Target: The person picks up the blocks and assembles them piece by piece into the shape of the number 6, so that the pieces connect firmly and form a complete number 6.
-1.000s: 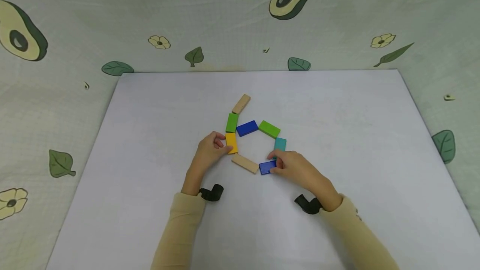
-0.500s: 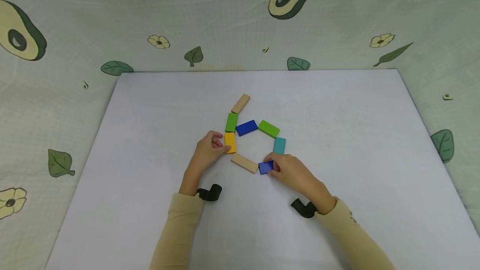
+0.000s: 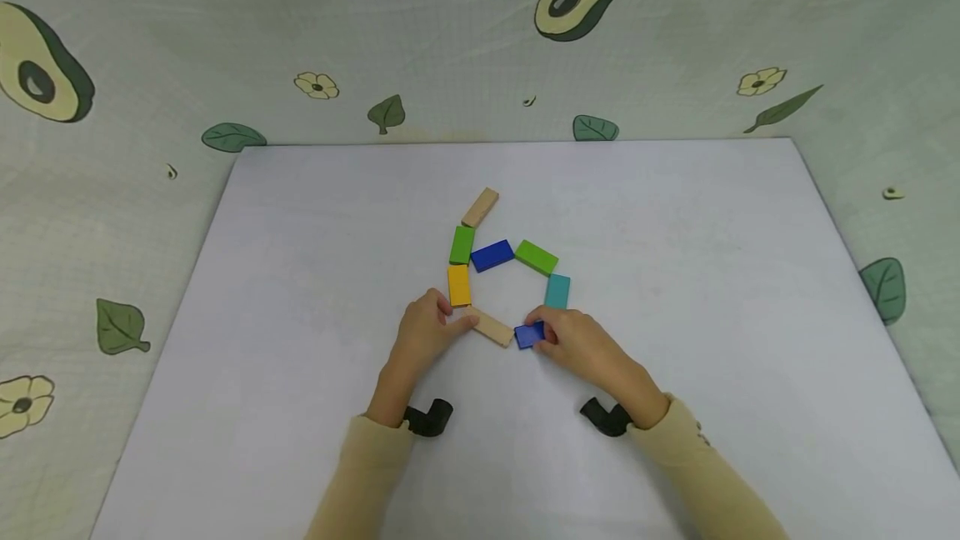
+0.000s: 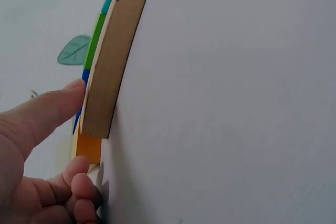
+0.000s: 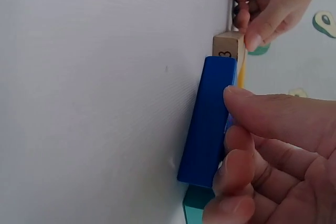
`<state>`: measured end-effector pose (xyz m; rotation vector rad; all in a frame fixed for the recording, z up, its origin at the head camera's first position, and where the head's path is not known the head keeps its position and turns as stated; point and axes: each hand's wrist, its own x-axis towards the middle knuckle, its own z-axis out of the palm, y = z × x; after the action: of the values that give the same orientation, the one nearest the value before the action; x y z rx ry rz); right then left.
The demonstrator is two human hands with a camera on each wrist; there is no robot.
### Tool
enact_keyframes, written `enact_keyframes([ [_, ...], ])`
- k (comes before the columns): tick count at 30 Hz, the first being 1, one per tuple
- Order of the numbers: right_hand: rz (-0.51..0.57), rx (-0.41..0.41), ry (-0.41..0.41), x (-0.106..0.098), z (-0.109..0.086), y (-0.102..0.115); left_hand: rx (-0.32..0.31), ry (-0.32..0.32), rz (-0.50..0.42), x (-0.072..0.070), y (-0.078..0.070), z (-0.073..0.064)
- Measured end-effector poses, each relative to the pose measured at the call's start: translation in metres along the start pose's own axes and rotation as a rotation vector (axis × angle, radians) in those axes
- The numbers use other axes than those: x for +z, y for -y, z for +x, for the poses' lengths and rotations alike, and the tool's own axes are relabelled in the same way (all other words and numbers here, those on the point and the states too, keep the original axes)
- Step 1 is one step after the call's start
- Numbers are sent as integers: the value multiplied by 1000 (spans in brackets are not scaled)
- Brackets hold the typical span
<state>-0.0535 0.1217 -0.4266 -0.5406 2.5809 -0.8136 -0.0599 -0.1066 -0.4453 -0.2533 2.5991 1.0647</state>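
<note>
A ring of small rectangular blocks lies on the white table. My left hand [image 3: 422, 336] has its thumb on the lower plain wooden block [image 3: 493, 329], while its other fingers are bent near the lower end of the yellow block [image 3: 459, 286]. In the left wrist view a gap shows between thumb and fingers, with the wooden block's end there. My right hand [image 3: 583, 342] pinches the lower blue block [image 5: 207, 121] between thumb and curled fingers; its right end is hidden in the head view. That block's left end meets the wooden one. A teal block [image 3: 557, 291] stands just above the right fingers.
The upper blue block [image 3: 492, 256] sits between a left green block [image 3: 462, 245] and a right green block [image 3: 536, 257]. Another plain wooden block [image 3: 481, 207] slants off the top. The white tabletop [image 3: 675, 215] ends at an avocado-patterned cloth [image 3: 450, 40].
My left hand has moved down from the yellow block to the lower wooden block. My right hand has shifted slightly left, its fingers moving from the teal block's edge onto the blue block.
</note>
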Motion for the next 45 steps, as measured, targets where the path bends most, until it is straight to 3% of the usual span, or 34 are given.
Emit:
enact_keyframes([
  [5,46,7,13,0,0,-1,1,-16,34,1,-3,-5],
  [13,53,-29,15,2,0,0,-4,-25,22,0,-1,-7],
  [23,65,2,39,1,-2,3,-8,-11,16,0,-1,-11],
  [33,68,-6,60,0,-2,3,-11,-40,52,2,-5,-14],
  [45,69,1,76,-1,-1,4,47,-102,74,8,-1,-17],
])
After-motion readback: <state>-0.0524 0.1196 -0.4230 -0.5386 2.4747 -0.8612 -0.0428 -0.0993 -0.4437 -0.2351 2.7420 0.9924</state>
